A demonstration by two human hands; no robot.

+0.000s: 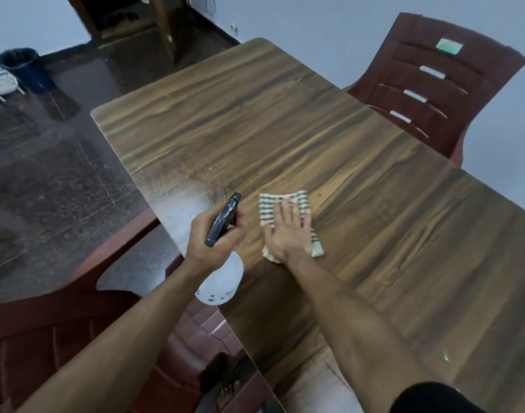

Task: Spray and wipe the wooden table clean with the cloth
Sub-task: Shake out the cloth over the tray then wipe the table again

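The wooden table [285,120] runs from the near right to the far left. My left hand [209,236] grips a spray bottle [222,278] with a black trigger head and white body, held just above the table's left edge, nozzle aimed at the tabletop. A pale wet sheen lies on the wood in front of the nozzle. My right hand [289,231] lies flat, fingers spread, pressing on a checked cloth [267,207] on the tabletop. The two hands are close together, side by side.
A maroon plastic chair [440,90] stands at the table's right side, another maroon chair [76,323] at the left, under my left arm. A dark bin [23,67] and a white basket [2,81] stand on the dark tiled floor, far left.
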